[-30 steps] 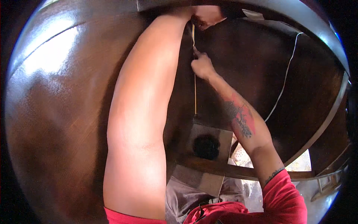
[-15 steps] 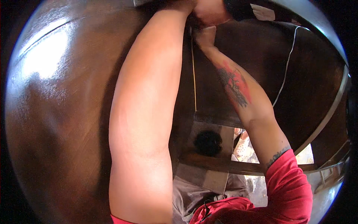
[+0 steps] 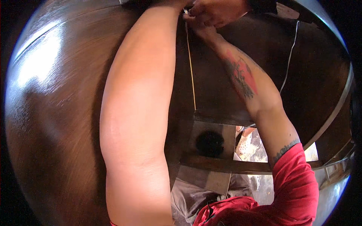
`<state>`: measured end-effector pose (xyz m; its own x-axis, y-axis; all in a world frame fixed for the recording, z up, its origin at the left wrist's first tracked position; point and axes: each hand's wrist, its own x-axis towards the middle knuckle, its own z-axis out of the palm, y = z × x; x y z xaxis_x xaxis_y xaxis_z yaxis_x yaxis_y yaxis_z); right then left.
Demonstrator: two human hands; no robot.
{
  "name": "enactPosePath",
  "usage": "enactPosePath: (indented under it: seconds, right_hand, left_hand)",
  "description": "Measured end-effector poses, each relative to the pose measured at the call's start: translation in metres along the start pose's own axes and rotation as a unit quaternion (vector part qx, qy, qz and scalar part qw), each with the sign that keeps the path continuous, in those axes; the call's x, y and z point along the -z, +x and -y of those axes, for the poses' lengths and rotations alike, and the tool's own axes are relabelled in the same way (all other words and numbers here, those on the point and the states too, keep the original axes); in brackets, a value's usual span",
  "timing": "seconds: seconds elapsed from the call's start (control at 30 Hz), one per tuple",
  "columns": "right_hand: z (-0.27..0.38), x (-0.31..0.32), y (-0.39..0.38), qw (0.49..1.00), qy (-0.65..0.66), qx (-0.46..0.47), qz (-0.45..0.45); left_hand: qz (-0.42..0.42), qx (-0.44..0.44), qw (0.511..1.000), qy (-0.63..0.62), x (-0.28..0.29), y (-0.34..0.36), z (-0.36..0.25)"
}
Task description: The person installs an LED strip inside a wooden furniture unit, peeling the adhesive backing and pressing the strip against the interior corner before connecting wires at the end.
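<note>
Both my arms reach up into a dark brown wooden furniture body. My left hand is at the top edge of the view, its fingers cut off or hidden. Beside it, my right hand has its fingers drawn together near a tiny pale bit; what they hold, if anything, is too small to name. Another person's hand, coming from a dark sleeve, lies over and against my right hand and partly hides it. Below the hands a thin yellowish line, perhaps a cord, runs down the dark panel.
A shiny brown wooden panel fills the left side. A white cord hangs at the right. Lower down is a board with a dark round patch. Through an opening, a foot in a white spotted shoe shows.
My arms have shifted slightly left in view. The other person's hand has come further in, its fingers now visible over my right hand.
</note>
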<state>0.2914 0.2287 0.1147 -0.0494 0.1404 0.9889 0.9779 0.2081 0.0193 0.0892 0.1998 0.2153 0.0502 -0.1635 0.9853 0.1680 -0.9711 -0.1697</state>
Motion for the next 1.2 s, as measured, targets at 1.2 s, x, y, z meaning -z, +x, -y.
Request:
enactPosePath:
  seconds: [1.2]
  right_hand:
    - [-0.009,-0.002,-0.018,0.998,-0.021,-0.064,-0.016]
  left_hand:
    - [0.374,-0.034,0.869,0.321,-0.026,-0.032,-0.033]
